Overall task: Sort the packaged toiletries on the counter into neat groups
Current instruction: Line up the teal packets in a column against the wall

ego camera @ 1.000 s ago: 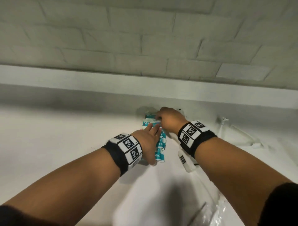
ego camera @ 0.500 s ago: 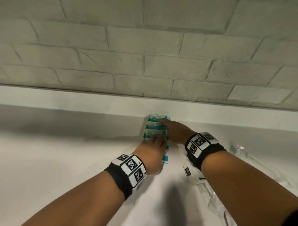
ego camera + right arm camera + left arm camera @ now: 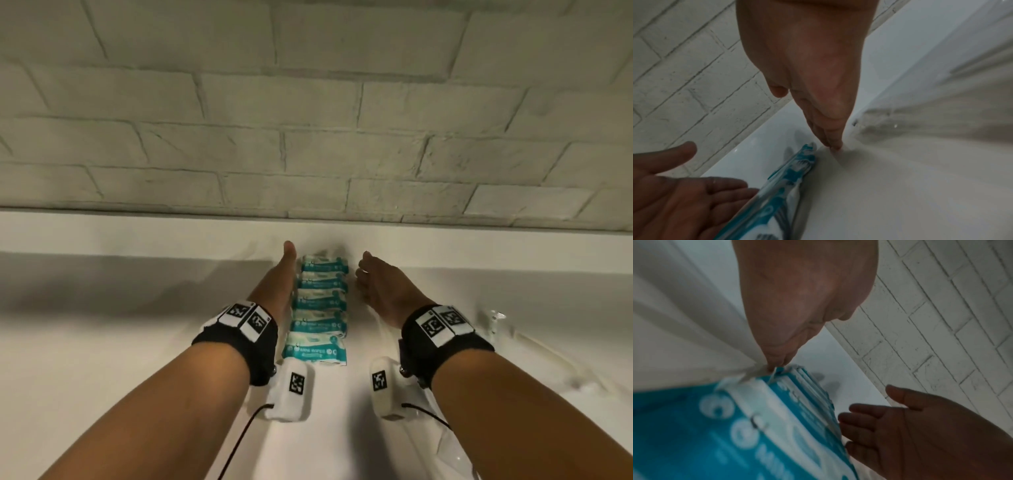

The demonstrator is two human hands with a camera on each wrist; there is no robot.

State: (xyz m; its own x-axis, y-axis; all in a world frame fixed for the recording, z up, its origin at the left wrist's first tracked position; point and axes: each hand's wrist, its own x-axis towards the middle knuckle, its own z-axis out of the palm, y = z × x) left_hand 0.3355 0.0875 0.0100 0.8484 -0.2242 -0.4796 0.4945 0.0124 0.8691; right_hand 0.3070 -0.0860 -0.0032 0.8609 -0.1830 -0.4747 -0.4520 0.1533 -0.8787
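Observation:
Several teal-and-white wipes packets (image 3: 320,308) lie overlapped in one straight row on the white counter (image 3: 102,342), running back to the wall ledge. My left hand (image 3: 279,277) stands on edge along the row's left side, fingers straight and thumb up, touching the packets' edge (image 3: 715,426). My right hand (image 3: 380,284) is at the row's right side with relaxed fingers, its fingertips (image 3: 835,146) down on the counter just beside the packets (image 3: 785,178). Neither hand holds anything.
Behind the row a raised white ledge (image 3: 137,233) runs under a pale brick wall (image 3: 308,137). Clear plastic-wrapped items (image 3: 496,318) lie on the counter to the right, with more clear wrapping (image 3: 455,445) under my right forearm.
Both hands came off the top of the packets and moved to either side of them. The packets now lie in a straighter row.

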